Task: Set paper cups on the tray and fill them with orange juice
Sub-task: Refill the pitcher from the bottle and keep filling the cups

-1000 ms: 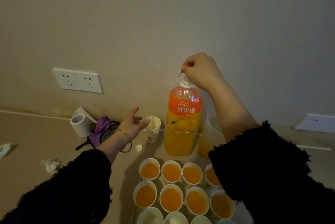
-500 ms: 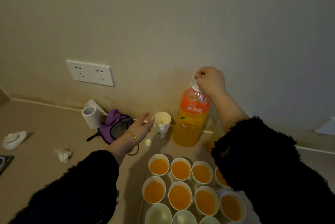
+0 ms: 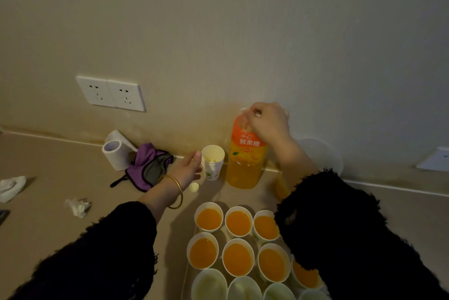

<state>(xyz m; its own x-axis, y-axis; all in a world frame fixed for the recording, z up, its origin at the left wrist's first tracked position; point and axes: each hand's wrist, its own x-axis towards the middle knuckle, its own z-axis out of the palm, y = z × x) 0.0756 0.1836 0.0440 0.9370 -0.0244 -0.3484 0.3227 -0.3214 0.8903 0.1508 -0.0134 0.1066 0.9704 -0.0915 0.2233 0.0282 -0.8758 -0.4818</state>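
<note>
Juice bottle [image 3: 246, 153]: R hand [image 3: 269, 124] fingers curled on its neck; L hand [image 3: 188, 170] fingers straight, touching cup stack [image 3: 213, 162].

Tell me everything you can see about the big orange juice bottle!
The orange juice bottle is tall and made of clear plastic, with an orange label carrying white Chinese characters. Orange juice shows below the label. The bottle stands upright on the beige counter, close to the wall, just right of a stack of paper cups and not touching it. The right hand grips its top from above and hides the neck, so whether a cap is on cannot be seen.
</note>
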